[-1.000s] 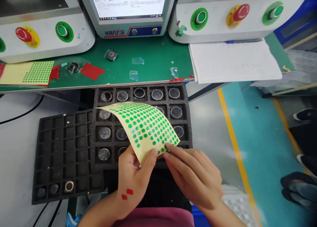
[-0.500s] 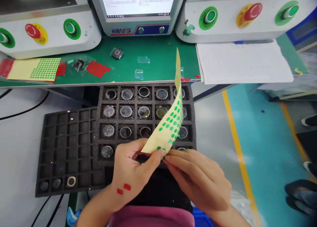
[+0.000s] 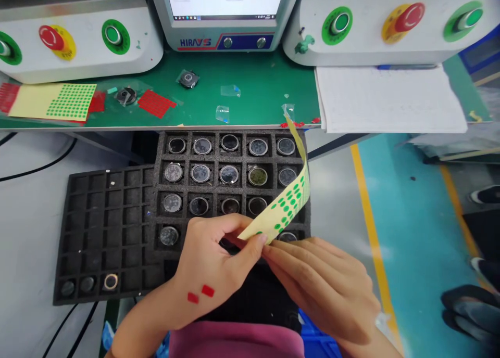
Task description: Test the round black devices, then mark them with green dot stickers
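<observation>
A yellow sticker sheet with rows of green dots curls upward between my hands. My left hand pinches its lower end, thumb on top, and carries two small red stickers on its back. My right hand has its fingers pressed together at the sheet's lower right edge; its thumb is hidden, and a dot between the fingertips cannot be made out. Below the sheet lies a dark foam tray with round watch-like parts, such as one greenish disc, in its compartments. The hands and sheet cover some compartments.
A second foam tray at left holds a few round parts in its front row. On the green bench lie another dotted sheet, a red sticker sheet, film scraps and papers. Button panels and a monitor stand behind.
The sheet's upper end has bent lower and to the right, uncovering compartments at the tray's right side. Both hands have shifted slightly right, still at the sheet's lower end. The view has tilted slightly.
</observation>
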`<state>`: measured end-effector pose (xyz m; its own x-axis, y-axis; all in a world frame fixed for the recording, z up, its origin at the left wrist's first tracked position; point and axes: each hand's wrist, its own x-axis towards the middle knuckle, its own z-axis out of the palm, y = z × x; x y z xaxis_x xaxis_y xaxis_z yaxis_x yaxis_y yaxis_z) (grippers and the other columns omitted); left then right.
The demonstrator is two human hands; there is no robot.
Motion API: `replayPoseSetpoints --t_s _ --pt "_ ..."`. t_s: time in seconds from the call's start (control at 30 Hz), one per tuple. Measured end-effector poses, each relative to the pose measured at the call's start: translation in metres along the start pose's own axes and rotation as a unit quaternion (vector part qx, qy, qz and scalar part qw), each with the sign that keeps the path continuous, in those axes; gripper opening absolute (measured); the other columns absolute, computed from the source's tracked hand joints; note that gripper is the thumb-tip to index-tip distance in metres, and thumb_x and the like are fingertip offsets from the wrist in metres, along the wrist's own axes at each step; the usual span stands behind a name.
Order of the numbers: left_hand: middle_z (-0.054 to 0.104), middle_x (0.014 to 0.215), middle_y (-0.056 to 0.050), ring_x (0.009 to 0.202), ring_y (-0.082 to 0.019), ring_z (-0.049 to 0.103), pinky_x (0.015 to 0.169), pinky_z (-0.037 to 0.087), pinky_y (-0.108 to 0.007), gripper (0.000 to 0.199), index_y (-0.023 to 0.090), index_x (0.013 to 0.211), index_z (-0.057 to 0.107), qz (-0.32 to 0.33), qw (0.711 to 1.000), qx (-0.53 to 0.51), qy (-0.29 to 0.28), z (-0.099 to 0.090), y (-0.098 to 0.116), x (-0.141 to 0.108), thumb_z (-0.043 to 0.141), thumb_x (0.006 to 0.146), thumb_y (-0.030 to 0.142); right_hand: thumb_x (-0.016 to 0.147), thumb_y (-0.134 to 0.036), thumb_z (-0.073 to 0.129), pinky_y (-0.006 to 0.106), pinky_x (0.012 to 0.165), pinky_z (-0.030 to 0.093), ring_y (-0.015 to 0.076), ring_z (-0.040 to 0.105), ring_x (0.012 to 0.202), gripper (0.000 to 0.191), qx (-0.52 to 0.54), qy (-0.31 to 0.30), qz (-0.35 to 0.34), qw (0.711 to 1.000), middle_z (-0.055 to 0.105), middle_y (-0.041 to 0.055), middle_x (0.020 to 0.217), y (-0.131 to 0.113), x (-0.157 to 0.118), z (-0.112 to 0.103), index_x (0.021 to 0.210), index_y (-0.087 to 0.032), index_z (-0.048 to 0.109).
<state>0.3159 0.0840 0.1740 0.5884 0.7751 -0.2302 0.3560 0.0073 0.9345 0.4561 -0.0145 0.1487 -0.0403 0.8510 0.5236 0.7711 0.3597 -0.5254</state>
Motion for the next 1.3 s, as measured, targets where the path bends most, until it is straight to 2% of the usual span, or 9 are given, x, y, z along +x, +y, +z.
replayPoseSetpoints --t_s 0.57,0.77,0.9,0.97,1.03,1.1,1.13,1.23,1.3 --pt "0.072 0.061 0.002 0.053 -0.012 0.065 0.049 0.050 -0.016 0.009 0.017 0.070 0.074 -0.020 0.998 -0.060 0.011 0.001 -0.001 0.001 0.069 0.076 0.015 0.090 -0.003 0.056 0.027 0.059 0.053 0.0160 0.071 0.077 0.019 0.019 0.005 -0.026 0.999 0.076 0.0097 0.085 0.006 -0.006 0.002 0.106 -0.009 0.062" --pt "0.070 0.062 0.000 0.055 -0.014 0.064 0.050 0.050 -0.019 0.009 0.017 0.070 0.073 -0.047 0.993 -0.109 -0.004 -0.001 -0.005 0.002 0.069 0.077 0.021 0.083 -0.003 0.066 0.028 0.063 0.056 0.0160 0.066 0.075 0.023 -0.039 0.083 0.037 0.995 0.070 0.0060 0.084 -0.002 -0.008 0.003 0.101 -0.015 0.062" --pt "0.066 0.056 0.000 0.051 -0.013 0.057 0.049 0.046 -0.020 0.014 0.017 0.065 0.073 -0.049 0.990 -0.077 -0.105 -0.012 -0.003 0.005 0.065 0.076 0.017 0.079 -0.016 0.070 0.046 0.091 0.053 0.0288 0.061 0.107 0.041 -0.103 0.145 0.092 0.980 0.065 0.0115 0.109 -0.003 -0.008 0.000 0.118 -0.019 0.057" --pt "0.063 0.053 0.000 0.049 -0.011 0.054 0.046 0.042 -0.019 0.015 0.017 0.062 0.072 -0.057 0.978 -0.049 -0.193 -0.017 -0.002 0.007 0.064 0.074 0.015 0.079 -0.022 0.068 0.059 0.107 0.039 0.0346 0.056 0.119 0.051 -0.063 0.081 0.099 0.990 0.063 0.0158 0.119 -0.001 -0.004 -0.004 0.127 -0.014 0.051" --pt "0.061 0.052 0.001 0.048 -0.010 0.051 0.045 0.039 -0.018 0.015 0.017 0.063 0.073 -0.067 0.970 -0.047 -0.228 -0.021 -0.001 0.008 0.064 0.076 0.017 0.081 -0.021 0.066 0.060 0.113 0.032 0.0292 0.065 0.105 0.041 0.012 0.003 0.110 0.994 0.069 0.0116 0.107 0.001 -0.001 -0.008 0.120 -0.014 0.055" --pt "0.065 0.058 -0.001 0.052 -0.012 0.056 0.049 0.043 -0.019 0.013 0.017 0.072 0.076 -0.070 0.974 -0.087 -0.198 -0.023 -0.003 0.006 0.066 0.078 0.022 0.083 -0.016 0.065 0.046 0.102 0.050 0.0171 0.069 0.072 0.017 0.079 -0.012 0.147 0.986 0.071 0.0013 0.082 0.002 0.001 -0.010 0.100 -0.018 0.062" --pt "0.069 0.066 -0.003 0.058 -0.013 0.060 0.055 0.047 -0.021 0.012 0.018 0.080 0.077 -0.064 0.974 -0.116 -0.182 -0.023 -0.003 0.005 0.068 0.077 0.025 0.084 -0.013 0.064 0.034 0.084 0.059 0.0122 0.064 0.057 0.008 0.100 0.005 0.179 0.979 0.068 -0.0028 0.070 0.002 0.001 -0.010 0.090 -0.020 0.063" --pt "0.071 0.079 -0.005 0.068 -0.017 0.064 0.061 0.050 -0.024 0.020 0.020 0.093 0.078 -0.032 0.979 -0.144 -0.141 -0.020 -0.006 0.000 0.073 0.075 0.026 0.087 -0.016 0.064 0.016 0.035 0.042 0.0078 0.052 0.038 0.011 0.124 0.062 0.277 0.951 0.061 -0.0057 0.054 -0.001 -0.004 -0.005 0.077 -0.020 0.063" --pt "0.069 0.074 -0.003 0.062 -0.014 0.061 0.054 0.045 -0.021 0.015 0.022 0.091 0.079 -0.012 0.989 -0.107 -0.102 -0.018 -0.006 -0.003 0.071 0.078 0.023 0.086 -0.018 0.067 0.017 0.035 0.043 0.0097 0.056 0.043 0.006 0.122 0.081 0.300 0.942 0.064 -0.0037 0.058 -0.002 -0.009 0.000 0.080 -0.020 0.065"
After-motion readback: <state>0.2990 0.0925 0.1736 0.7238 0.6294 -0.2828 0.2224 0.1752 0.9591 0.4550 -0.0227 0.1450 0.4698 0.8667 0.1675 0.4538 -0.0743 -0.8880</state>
